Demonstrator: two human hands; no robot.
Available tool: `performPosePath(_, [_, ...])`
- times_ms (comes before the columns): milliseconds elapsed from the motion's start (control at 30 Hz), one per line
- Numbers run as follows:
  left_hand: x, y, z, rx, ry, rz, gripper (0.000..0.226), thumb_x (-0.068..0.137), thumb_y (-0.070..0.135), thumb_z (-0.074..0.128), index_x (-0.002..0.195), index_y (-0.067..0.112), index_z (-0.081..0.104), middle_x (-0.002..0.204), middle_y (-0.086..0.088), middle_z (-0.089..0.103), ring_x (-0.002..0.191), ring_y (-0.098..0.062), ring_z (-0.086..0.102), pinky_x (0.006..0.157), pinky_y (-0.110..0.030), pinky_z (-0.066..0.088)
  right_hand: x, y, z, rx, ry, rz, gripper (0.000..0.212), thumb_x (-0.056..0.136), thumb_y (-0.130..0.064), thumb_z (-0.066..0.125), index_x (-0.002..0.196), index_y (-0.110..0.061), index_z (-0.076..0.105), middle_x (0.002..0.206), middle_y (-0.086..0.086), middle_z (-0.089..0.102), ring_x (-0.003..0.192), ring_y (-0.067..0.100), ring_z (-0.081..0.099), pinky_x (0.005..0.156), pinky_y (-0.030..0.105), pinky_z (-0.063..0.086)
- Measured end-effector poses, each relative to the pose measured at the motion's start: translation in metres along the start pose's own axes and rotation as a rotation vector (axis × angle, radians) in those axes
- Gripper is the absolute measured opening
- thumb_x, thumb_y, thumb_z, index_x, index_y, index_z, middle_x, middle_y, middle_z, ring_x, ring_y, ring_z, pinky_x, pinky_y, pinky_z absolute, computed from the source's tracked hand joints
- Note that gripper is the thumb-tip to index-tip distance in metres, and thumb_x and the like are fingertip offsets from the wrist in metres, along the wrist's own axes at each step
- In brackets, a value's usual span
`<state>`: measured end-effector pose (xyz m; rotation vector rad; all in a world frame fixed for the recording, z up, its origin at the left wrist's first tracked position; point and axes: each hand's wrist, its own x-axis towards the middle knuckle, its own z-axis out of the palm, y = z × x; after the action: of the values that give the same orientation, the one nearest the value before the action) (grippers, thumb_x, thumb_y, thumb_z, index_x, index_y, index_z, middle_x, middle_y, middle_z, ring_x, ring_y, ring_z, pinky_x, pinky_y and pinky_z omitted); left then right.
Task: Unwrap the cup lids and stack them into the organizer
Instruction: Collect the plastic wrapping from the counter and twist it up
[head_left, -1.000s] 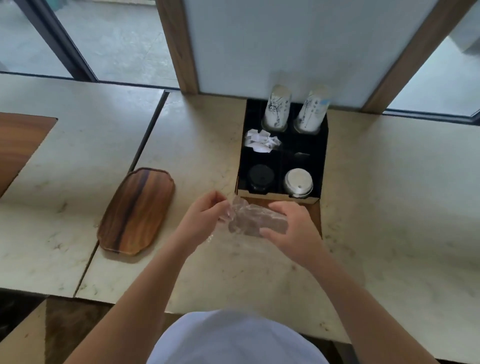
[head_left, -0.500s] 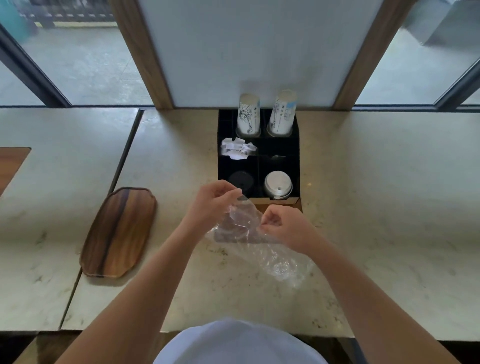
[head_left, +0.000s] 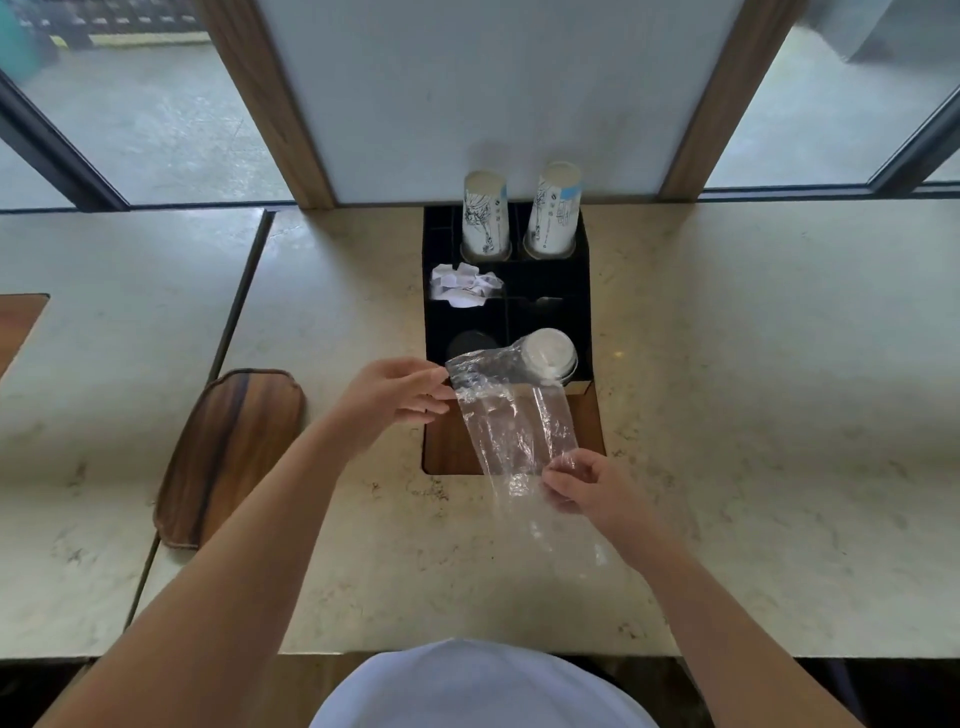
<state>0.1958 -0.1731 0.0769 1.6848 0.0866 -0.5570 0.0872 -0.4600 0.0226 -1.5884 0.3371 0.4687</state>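
Fingers (head_left: 441, 387) of the left hand (head_left: 395, 395) pinch the plastic wrap (head_left: 514, 421) at mid-frame. The right hand (head_left: 587, 486) grips its lower end. White lids (head_left: 548, 353) sit in the organizer (head_left: 582, 291).

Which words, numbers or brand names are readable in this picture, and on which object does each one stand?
None can be read.
Left paper cup stack: a dark line drawing, with no letters that I can make out.
Right paper cup stack: small dark print and a blue patch, too blurred to read.
Plastic wrap, white lids, black organizer: no text visible.
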Motion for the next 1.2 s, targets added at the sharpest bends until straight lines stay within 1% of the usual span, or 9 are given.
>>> performPosePath(300, [0.007,-0.072,0.053,-0.332,0.152,-0.230,0.064,0.075,0.056,0.082,0.120,0.012,0.071,0.111,-0.008,0.078,0.102,-0.028,0.075,0.084,-0.037,0.060,-0.012,0.041,0.020,0.182,-0.050,0.282,0.021,0.094,-0.008,0.070,0.112,0.001,0.063,0.091,0.010,0.079,0.080,0.016,0.076,0.069,0.024,0.060])
performPosePath(467, [0.017,-0.105,0.071,-0.287,0.289,-0.280,0.021,0.089,0.029,0.076,0.101,0.011,0.078,0.098,-0.010,0.080,0.092,-0.024,0.077,0.076,-0.032,0.061,-0.011,0.069,0.023,-0.257,-0.166,0.396,0.030,0.092,-0.040,0.071,0.112,-0.017,0.065,0.105,0.000,0.072,0.080,0.002,0.070,0.064,0.017,0.054])
performPosePath(567, [0.018,-0.117,0.075,-0.217,0.243,-0.307,0.016,0.090,0.027,0.075,0.095,0.013,0.081,0.095,-0.010,0.080,0.089,-0.023,0.076,0.077,-0.034,0.059,0.017,0.058,0.014,-0.324,-0.069,0.330,0.036,0.086,-0.061,0.065,0.098,-0.026,0.066,0.099,-0.008,0.071,0.086,0.008,0.067,0.074,0.033,0.056])
performPosePath(633, [0.019,-0.123,0.078,-0.205,0.194,-0.310,0.017,0.091,0.026,0.073,0.096,0.012,0.081,0.096,-0.011,0.080,0.085,-0.021,0.074,0.076,-0.034,0.057,0.042,0.044,0.008,-0.174,0.004,0.260,0.048,0.085,-0.060,0.062,0.090,-0.014,0.072,0.085,-0.001,0.073,0.075,0.015,0.068,0.075,0.041,0.055])
performPosePath(733, [0.022,-0.129,0.081,-0.225,0.185,-0.323,0.020,0.096,0.025,0.069,0.105,0.010,0.078,0.098,-0.010,0.080,0.088,-0.022,0.075,0.069,-0.027,0.058,0.073,0.029,0.008,-0.121,0.009,0.188,0.027,0.092,-0.046,0.067,0.092,-0.022,0.080,0.081,-0.004,0.076,0.072,0.014,0.069,0.068,0.027,0.057])
performPosePath(867, [0.024,-0.132,0.076,-0.235,0.247,-0.339,0.018,0.098,0.020,0.065,0.102,0.006,0.076,0.092,-0.012,0.079,0.081,-0.025,0.072,0.064,-0.028,0.058,0.092,0.030,0.009,-0.124,0.060,0.172,0.014,0.093,-0.029,0.072,0.093,-0.015,0.076,0.085,-0.001,0.079,0.078,0.012,0.073,0.073,0.026,0.059])
performPosePath(1067, [0.027,-0.128,0.076,-0.126,0.264,-0.331,0.015,0.100,0.023,0.063,0.103,0.013,0.074,0.090,-0.008,0.078,0.083,-0.026,0.074,0.069,-0.033,0.063,0.089,0.041,0.008,-0.415,0.103,0.088,0.010,0.094,-0.029,0.071,0.092,-0.020,0.071,0.078,-0.006,0.075,0.065,0.000,0.066,0.063,0.019,0.051])
performPosePath(1133, [0.028,-0.127,0.077,0.090,0.299,-0.268,0.028,0.096,0.032,0.066,0.120,0.017,0.065,0.102,0.001,0.074,0.088,-0.017,0.073,0.077,-0.034,0.062,0.090,0.041,0.008,-0.579,0.187,0.018,0.019,0.094,-0.033,0.070,0.109,-0.022,0.066,0.100,-0.009,0.070,0.082,0.000,0.065,0.067,0.012,0.048])
performPosePath(1200, [0.020,-0.129,0.076,0.478,0.419,-0.099,0.041,0.096,0.035,0.063,0.132,0.019,0.055,0.118,0.005,0.062,0.100,-0.008,0.062,0.085,-0.024,0.052,0.089,0.045,0.006,-0.773,0.297,-0.131,0.041,0.094,-0.033,0.068,0.131,-0.017,0.057,0.127,0.000,0.059,0.112,0.013,0.059,0.091,0.023,0.050])
